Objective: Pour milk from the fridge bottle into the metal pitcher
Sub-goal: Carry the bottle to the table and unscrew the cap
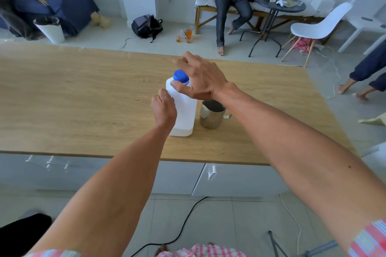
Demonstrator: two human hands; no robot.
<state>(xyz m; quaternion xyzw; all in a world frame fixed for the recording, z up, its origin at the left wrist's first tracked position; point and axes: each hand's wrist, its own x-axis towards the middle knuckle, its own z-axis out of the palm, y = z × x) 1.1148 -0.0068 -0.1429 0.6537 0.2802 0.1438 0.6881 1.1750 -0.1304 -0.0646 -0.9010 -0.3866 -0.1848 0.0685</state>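
Observation:
A white plastic milk bottle [186, 112] stands upright on the wooden table [83, 98], with a blue cap [180, 75] on top. My left hand [164, 108] grips the bottle's left side. My right hand [200, 79] hovers at the cap, thumb against the bottle's shoulder just under it, the other fingers spread apart above and behind the cap. A metal pitcher [211, 113] stands just right of the bottle, its handle pointing right; its inside looks dark.
White drawers with handles [211, 173] sit under the table's near edge. A black cable [183, 225] runs across the floor. Beyond the table are a seated person [229, 0], a backpack [146, 26], cups on the floor [187, 35], a white chair [319, 27] and a round table [279, 6].

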